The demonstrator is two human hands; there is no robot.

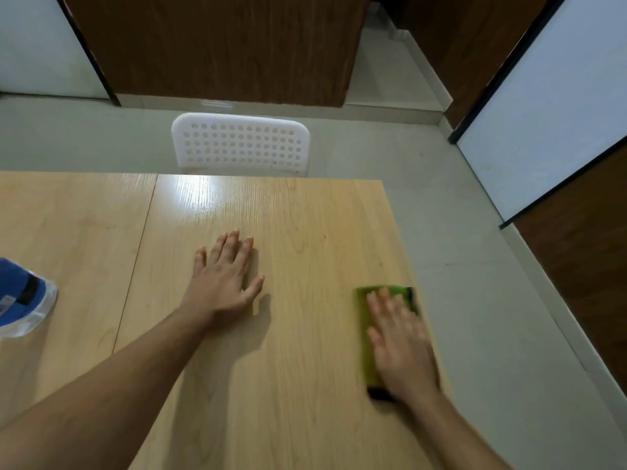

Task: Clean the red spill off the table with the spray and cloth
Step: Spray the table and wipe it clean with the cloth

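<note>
- Cloth (368,337): green, rectangular, with a dark band along its far edge and another at its near end; it lies flat on the light wood-grain table (305,232), close to the table's right edge and nearer the person than the table's far edge. Its outline is smeared by motion blur.
- Right hand (400,347): laid palm-down on top of the cloth, fingers straight and slightly spread, pressing rather than curled round it. The fingertips reach almost to the cloth's far dark band; a green strip of cloth shows to the left of the hand, and the dark near end shows just beside the wrist. The hand is blurred as well.
- Left hand (224,283): flat on the bare table, well to the left of the cloth, palm down, fingers extended and lightly parted, thumb out towards the cloth. It holds nothing.
- Spray bottle (23,300): only partly in view at the left edge of the picture (blue label, clear plastic body), standing on the table far to the left of the cloth, well apart from both hands. Print shows on the label, but it is too small and blurred to read.
- Table surface round the cloth: I can make out no red mark in the visible wood; a bright glare patch lies towards the far edge.
- White chair (241,144): perforated backrest just beyond the table's far edge.
</note>
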